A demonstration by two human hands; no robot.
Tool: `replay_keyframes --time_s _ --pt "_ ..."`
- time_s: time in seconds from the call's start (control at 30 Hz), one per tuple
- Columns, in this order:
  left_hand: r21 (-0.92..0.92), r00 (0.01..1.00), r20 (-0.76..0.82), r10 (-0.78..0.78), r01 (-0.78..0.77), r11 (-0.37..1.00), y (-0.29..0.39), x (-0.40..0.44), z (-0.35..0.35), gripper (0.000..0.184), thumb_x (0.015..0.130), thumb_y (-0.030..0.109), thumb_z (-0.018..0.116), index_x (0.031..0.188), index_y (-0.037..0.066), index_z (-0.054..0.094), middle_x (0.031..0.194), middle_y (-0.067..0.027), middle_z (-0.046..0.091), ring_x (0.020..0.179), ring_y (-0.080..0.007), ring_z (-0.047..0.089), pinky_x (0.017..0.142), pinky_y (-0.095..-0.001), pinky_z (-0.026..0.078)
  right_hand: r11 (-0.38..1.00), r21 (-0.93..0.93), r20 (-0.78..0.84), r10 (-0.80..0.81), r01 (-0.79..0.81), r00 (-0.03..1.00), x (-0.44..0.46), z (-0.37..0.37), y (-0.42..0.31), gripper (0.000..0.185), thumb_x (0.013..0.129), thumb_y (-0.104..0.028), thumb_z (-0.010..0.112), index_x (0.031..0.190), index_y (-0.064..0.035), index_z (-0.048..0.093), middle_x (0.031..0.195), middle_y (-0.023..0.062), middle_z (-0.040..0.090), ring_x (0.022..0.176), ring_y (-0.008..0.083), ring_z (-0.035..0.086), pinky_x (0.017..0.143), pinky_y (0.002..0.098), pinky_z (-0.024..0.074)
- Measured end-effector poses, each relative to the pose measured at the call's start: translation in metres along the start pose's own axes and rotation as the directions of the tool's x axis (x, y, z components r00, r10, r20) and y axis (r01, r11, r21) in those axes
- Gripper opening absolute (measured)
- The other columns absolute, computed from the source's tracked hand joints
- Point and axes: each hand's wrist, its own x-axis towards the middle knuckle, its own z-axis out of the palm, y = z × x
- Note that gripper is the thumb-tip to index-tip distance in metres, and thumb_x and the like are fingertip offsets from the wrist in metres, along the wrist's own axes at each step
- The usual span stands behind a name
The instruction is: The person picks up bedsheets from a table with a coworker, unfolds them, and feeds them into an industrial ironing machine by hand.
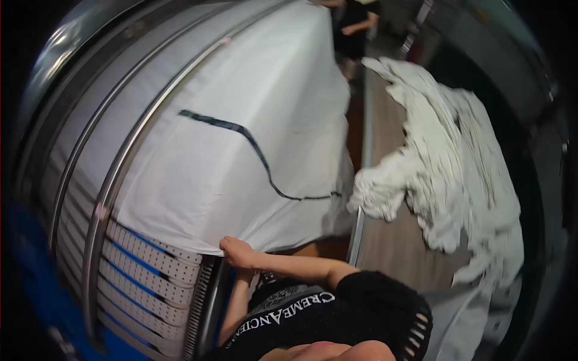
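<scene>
A large white cloth (241, 162) with a dark stripe is draped over a bulky shape in front of me. At its near lower edge, my right hand (238, 253) has its fingers closed on the hem, beside the corner of a perforated slatted belt (153, 277). My left forearm (236, 307) comes up from below toward the same spot. The left hand itself is mostly hidden behind my right hand and wrist, so its fingers do not show.
Curved metal rails (129, 141) run along the left. To the right, a wood-look table (385, 246) carries a heap of crumpled white fabric (445, 162). Another person (355, 27) in dark clothes stands at the far end of the draped cloth.
</scene>
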Motion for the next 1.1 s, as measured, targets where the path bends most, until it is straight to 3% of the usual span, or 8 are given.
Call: replay_keyframes --time_s 0.13,0.43,0.6,0.67,0.8,0.87,0.93,1.1 --pt "-0.469 0.992 0.066 -0.11 0.128 0.874 0.019 0.045 0.017 0.032 0.084 0.027 0.05 0.102 0.002 0.054 0.082 -0.0136 0.064 0.063 -0.0172 0.058 0.054 -0.0294 0.043 0.997 0.069 0.058 -0.031 0.027 0.998 0.005 -0.009 -0.001 0.037 0.064 -0.009 0.062 0.096 -0.0018 0.044 0.093 0.0184 0.046 0.09 0.0375 0.047 0.073 0.0418 0.0425" --pt "-0.487 0.982 0.052 -0.183 0.185 0.854 0.042 0.073 0.03 0.039 0.088 0.039 0.042 0.105 0.004 0.051 0.083 -0.0131 0.065 0.056 -0.0146 0.055 0.046 -0.0243 0.039 0.962 0.181 0.431 0.109 -0.204 0.896 -0.012 -0.068 -0.026 0.095 0.067 -0.04 0.068 0.137 -0.0005 0.017 0.142 0.0119 0.024 0.132 0.0263 0.022 0.085 0.0745 0.0183" --pt "-0.371 0.979 -0.002 -0.203 0.187 0.909 0.042 0.067 0.041 0.044 0.091 0.045 0.038 0.106 0.006 0.049 0.084 -0.0128 0.065 0.053 -0.0132 0.053 0.042 -0.0214 0.036 0.918 0.393 0.186 -0.026 -0.05 0.982 -0.033 -0.091 0.093 0.069 0.074 -0.034 0.065 0.128 0.0005 0.038 0.126 0.0202 0.045 0.116 0.0302 0.045 0.096 0.0318 0.0362" --pt "-0.206 0.986 -0.059 -0.155 0.14 0.968 0.042 0.048 0.038 0.048 0.091 0.049 0.036 0.104 0.005 0.051 0.082 -0.0125 0.066 0.046 -0.0127 0.049 0.037 -0.0183 0.03 0.882 0.338 0.06 0.329 -0.33 0.942 -0.094 -0.172 0.152 0.053 0.078 -0.027 0.062 0.121 0.0002 0.046 0.116 0.0167 0.053 0.105 0.027 0.052 0.091 0.0352 0.0404" --pt "-0.016 0.989 -0.115 -0.096 0.095 0.995 0.066 0.002 0.054 0.048 0.09 0.047 0.038 0.105 0.003 0.053 0.083 -0.0133 0.066 0.05 -0.0132 0.05 0.041 -0.0208 0.033 0.529 0.545 -0.402 0.846 -0.651 0.351 -0.282 -0.34 0.33 0.019 0.079 -0.013 0.059 0.096 -0.0043 0.061 0.088 0.0074 0.064 0.082 0.0166 0.059 0.073 0.0291 0.0471" --pt "0.104 0.966 -0.21 -0.149 0.174 0.979 0.083 0.005 0.079 0.048 0.09 0.046 0.039 0.105 0.003 0.053 0.084 -0.0137 0.065 0.053 -0.0138 0.051 0.044 -0.0215 0.035 0.499 0.728 -0.605 0.79 -0.471 -0.098 -0.374 -0.45 0.371 0.014 0.078 -0.009 0.056 0.091 -0.005 0.062 0.078 0.0055 0.063 0.071 0.0147 0.059 0.063 0.0291 0.0472" --pt "0.216 0.936 -0.284 -0.207 0.272 0.938 0.106 0.017 0.124 0.048 0.09 0.045 0.04 0.105 0.002 0.053 0.085 -0.0141 0.065 0.056 -0.0145 0.052 0.047 -0.0222 0.036 0.621 0.466 -0.882 0.269 -0.63 -0.387 -0.48 -0.539 0.475 0.016 0.08 -0.015 0.053 0.088 -0.0033 0.061 0.069 0.0076 0.062 0.066 0.0192 0.059 0.062 0.0314 0.0475" --pt "0.441 0.884 -0.389 -0.26 0.427 0.79 0.176 0.049 0.22 0.047 0.089 0.043 0.042 0.105 0.0 0.054 0.088 -0.0151 0.064 0.063 -0.0161 0.054 0.055 -0.0239 0.04 0.321 0.707 -0.691 0.124 -0.63 -0.712 -0.581 -0.694 0.488 0.034 0.08 -0.022 0.053 0.105 0.0012 0.054 0.103 0.0223 0.056 0.098 0.0367 0.051 0.087 0.0422 0.0399"
